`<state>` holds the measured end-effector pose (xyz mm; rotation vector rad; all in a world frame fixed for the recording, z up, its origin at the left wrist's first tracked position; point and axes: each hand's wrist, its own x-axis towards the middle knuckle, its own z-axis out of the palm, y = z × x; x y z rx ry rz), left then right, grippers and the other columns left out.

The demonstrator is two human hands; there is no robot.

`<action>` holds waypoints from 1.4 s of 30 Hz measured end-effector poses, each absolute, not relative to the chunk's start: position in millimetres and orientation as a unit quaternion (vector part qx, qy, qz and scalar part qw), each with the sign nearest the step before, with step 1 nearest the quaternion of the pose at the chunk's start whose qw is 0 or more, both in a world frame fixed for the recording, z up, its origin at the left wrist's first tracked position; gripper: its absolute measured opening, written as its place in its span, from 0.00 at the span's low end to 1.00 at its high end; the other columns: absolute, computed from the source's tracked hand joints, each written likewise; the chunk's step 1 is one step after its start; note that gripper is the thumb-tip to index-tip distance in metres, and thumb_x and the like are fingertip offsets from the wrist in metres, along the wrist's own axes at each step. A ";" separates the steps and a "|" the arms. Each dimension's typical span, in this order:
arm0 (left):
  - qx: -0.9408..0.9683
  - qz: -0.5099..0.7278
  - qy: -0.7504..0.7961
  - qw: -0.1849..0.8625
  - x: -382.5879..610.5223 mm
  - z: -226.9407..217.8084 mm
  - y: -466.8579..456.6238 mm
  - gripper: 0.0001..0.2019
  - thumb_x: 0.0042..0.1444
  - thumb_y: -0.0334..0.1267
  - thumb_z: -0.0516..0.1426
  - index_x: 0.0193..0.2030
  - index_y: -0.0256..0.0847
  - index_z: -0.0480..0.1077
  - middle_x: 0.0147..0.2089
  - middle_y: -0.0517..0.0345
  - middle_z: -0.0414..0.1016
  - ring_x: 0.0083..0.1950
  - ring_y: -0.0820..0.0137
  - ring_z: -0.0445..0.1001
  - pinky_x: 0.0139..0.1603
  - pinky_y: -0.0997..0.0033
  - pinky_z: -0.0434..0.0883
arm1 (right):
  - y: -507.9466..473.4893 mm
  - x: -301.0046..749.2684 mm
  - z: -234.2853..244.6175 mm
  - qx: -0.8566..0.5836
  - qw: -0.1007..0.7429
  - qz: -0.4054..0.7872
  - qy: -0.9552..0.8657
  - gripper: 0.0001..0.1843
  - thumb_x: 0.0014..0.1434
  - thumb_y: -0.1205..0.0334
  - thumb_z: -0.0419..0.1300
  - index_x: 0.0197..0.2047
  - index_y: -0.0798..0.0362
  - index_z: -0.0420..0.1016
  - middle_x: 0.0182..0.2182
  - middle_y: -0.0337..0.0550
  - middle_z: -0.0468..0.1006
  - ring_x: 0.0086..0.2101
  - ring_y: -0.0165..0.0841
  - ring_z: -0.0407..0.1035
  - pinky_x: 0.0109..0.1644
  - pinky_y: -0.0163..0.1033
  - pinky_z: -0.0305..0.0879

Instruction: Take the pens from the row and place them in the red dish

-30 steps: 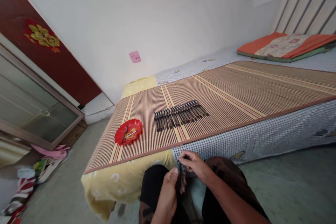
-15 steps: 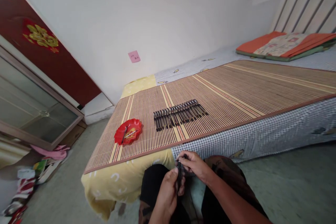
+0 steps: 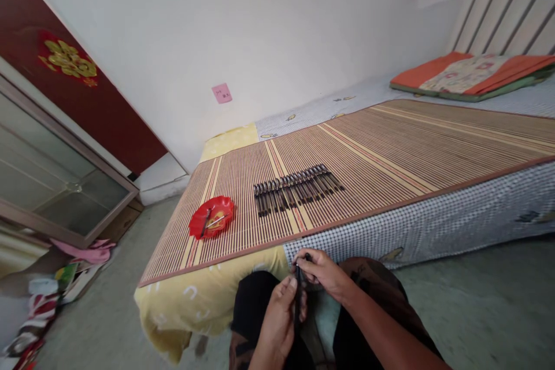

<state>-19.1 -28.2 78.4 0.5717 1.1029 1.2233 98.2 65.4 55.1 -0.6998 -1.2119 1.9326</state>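
My left hand [image 3: 277, 318] and my right hand [image 3: 323, 273] meet over my lap, below the bed's edge. Both are closed on a thin black pen [image 3: 298, 295] held upright between them, the right pinching its top end and the left wrapped round its lower part. On the striped bamboo mat [image 3: 390, 156] lies a neat row of several dark pens [image 3: 297, 188]. A red plate [image 3: 211, 218] with a couple of small pen parts sits to the left of that row.
The bed has a yellow sheet [image 3: 203, 300] at its foot and a checked sheet [image 3: 433, 225] along its side. An orange folded cushion [image 3: 472, 74] lies at the head. A glass-fronted cabinet [image 3: 56, 179] and floor clutter [image 3: 52, 289] are on the left.
My hands stayed in my lap with small finger shifts on the pen. The left hand slid slightly up along it.
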 end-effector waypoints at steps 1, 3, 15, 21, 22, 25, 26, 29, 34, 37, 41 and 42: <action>0.249 0.533 0.480 0.650 -19.0 78.2 -28.6 0.25 0.48 0.57 0.67 0.36 0.35 0.69 0.22 0.64 0.65 0.19 0.79 0.58 0.19 0.77 0.56 | 65.4 98.4 55.7 -0.273 0.371 0.757 -0.463 0.24 0.50 0.41 0.68 0.35 0.55 0.75 0.22 0.35 0.73 0.17 0.21 0.52 0.20 0.29 0.43; 0.248 0.531 0.474 0.657 -18.3 78.4 -29.2 0.26 0.48 0.58 0.67 0.35 0.35 0.69 0.21 0.63 0.64 0.19 0.79 0.58 0.20 0.77 0.56 | 65.4 98.6 56.4 -0.273 0.377 0.761 -0.452 0.22 0.51 0.43 0.68 0.36 0.55 0.75 0.28 0.40 0.79 0.18 0.21 0.54 0.20 0.29 0.45; 0.267 0.504 0.499 0.652 -17.0 74.1 -31.5 0.26 0.47 0.61 0.65 0.32 0.36 0.69 0.19 0.64 0.63 0.16 0.80 0.54 0.17 0.76 0.49 | 72.7 102.7 60.9 -0.302 0.452 0.753 -0.370 0.24 0.43 0.44 0.74 0.32 0.54 0.75 0.25 0.39 0.76 0.22 0.25 0.63 0.22 0.31 0.55; 0.313 0.462 0.546 0.625 -22.2 70.0 -34.4 0.26 0.47 0.60 0.65 0.29 0.38 0.66 0.19 0.63 0.66 0.16 0.80 0.57 0.18 0.76 0.50 | 92.0 124.9 60.5 -0.321 0.570 0.704 -0.277 0.21 0.42 0.48 0.76 0.30 0.52 0.75 0.28 0.39 0.75 0.24 0.26 0.64 0.26 0.33 0.62; 0.315 0.458 0.554 0.620 -23.1 69.8 -34.2 0.26 0.46 0.60 0.65 0.28 0.38 0.65 0.20 0.62 0.66 0.17 0.80 0.58 0.19 0.77 0.51 | 95.0 129.7 60.1 -0.323 0.589 0.693 -0.261 0.20 0.43 0.49 0.75 0.31 0.51 0.75 0.29 0.39 0.75 0.25 0.27 0.65 0.27 0.34 0.63; 0.304 0.477 0.564 0.602 -24.5 69.1 -31.7 0.26 0.45 0.61 0.66 0.27 0.39 0.64 0.20 0.63 0.67 0.17 0.79 0.58 0.19 0.77 0.52 | 99.9 140.0 58.9 -0.327 0.621 0.676 -0.226 0.19 0.43 0.50 0.75 0.32 0.49 0.74 0.30 0.39 0.75 0.26 0.29 0.65 0.28 0.36 0.65; 0.295 0.492 0.564 0.594 -24.5 69.0 -30.4 0.26 0.44 0.61 0.66 0.27 0.39 0.64 0.21 0.63 0.67 0.18 0.79 0.58 0.19 0.77 0.52 | 99.6 141.1 58.8 -0.326 0.617 0.679 -0.226 0.19 0.43 0.50 0.75 0.32 0.49 0.74 0.30 0.39 0.75 0.26 0.29 0.65 0.28 0.36 0.65; 0.279 0.531 0.560 0.572 -22.9 70.6 -25.6 0.26 0.45 0.60 0.67 0.28 0.39 0.64 0.23 0.62 0.68 0.20 0.79 0.59 0.20 0.77 0.52 | 93.9 136.8 59.3 -0.316 0.574 0.709 -0.260 0.20 0.43 0.50 0.75 0.31 0.51 0.74 0.30 0.39 0.75 0.26 0.28 0.65 0.28 0.36 0.64; 0.294 0.524 0.555 0.575 -17.6 74.5 -19.8 0.25 0.45 0.57 0.68 0.31 0.38 0.65 0.23 0.63 0.66 0.21 0.80 0.58 0.21 0.78 0.52 | 84.5 122.1 61.8 -0.312 0.531 0.726 -0.306 0.23 0.43 0.44 0.75 0.29 0.52 0.74 0.26 0.38 0.73 0.24 0.26 0.62 0.27 0.34 0.61; 0.301 0.508 0.561 0.580 -15.5 74.2 -19.0 0.26 0.43 0.57 0.69 0.33 0.38 0.65 0.22 0.67 0.62 0.20 0.81 0.54 0.20 0.78 0.49 | 84.3 119.1 62.0 -0.312 0.529 0.728 -0.306 0.23 0.43 0.44 0.75 0.30 0.52 0.74 0.27 0.37 0.73 0.24 0.26 0.63 0.28 0.34 0.61; 0.323 0.506 0.559 0.572 -14.6 74.4 -19.4 0.25 0.44 0.56 0.68 0.33 0.37 0.66 0.20 0.69 0.58 0.20 0.81 0.50 0.20 0.77 0.47 | 84.6 118.4 58.9 -0.307 0.520 0.735 -0.309 0.22 0.44 0.44 0.74 0.31 0.52 0.74 0.28 0.38 0.74 0.25 0.26 0.63 0.28 0.34 0.61; 0.326 0.510 0.556 0.569 -14.4 75.0 -19.6 0.25 0.45 0.56 0.68 0.33 0.37 0.66 0.20 0.70 0.57 0.20 0.81 0.49 0.21 0.77 0.46 | 84.4 118.2 58.2 -0.303 0.517 0.739 -0.308 0.22 0.45 0.45 0.74 0.31 0.53 0.74 0.28 0.39 0.74 0.25 0.26 0.63 0.27 0.34 0.60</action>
